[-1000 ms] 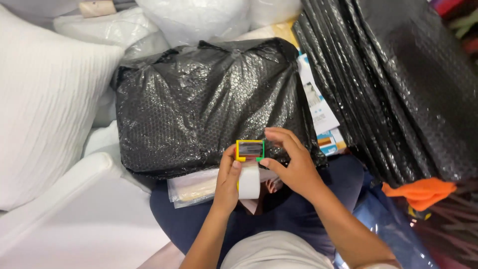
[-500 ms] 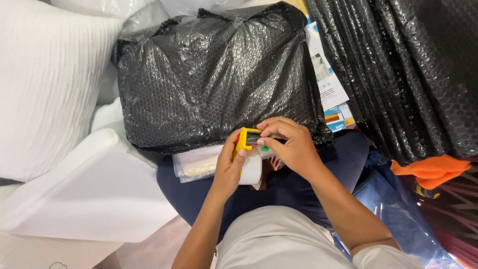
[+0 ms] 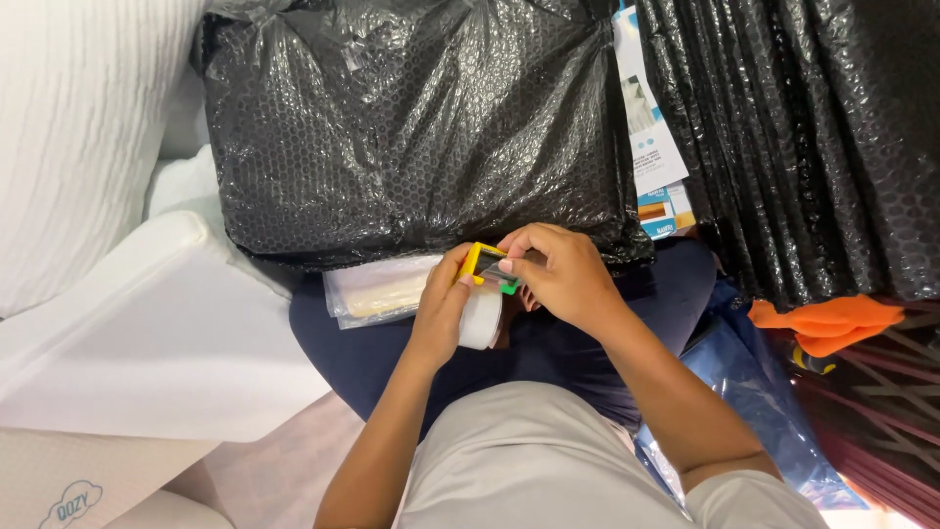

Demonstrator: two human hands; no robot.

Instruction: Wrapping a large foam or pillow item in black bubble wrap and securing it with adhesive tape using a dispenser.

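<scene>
Head view: both hands meet over the lap at a tape dispenser (image 3: 487,279), just in front of a big black bubble-wrap bundle (image 3: 421,122). Left hand (image 3: 443,312) is clamped around the white tape roll and yellow frame; right hand (image 3: 560,277) pinches the green cutter end with fingertips. No tape strip shows pulled out, and none can be made out on the bundle, so the taping looks unstarted. Dispenser's long axis runs roughly left to right, cutter end toward the right hand, roll hanging below toward the person. A clear packet (image 3: 377,291) lies beside the left hand, partly under the bundle.
</scene>
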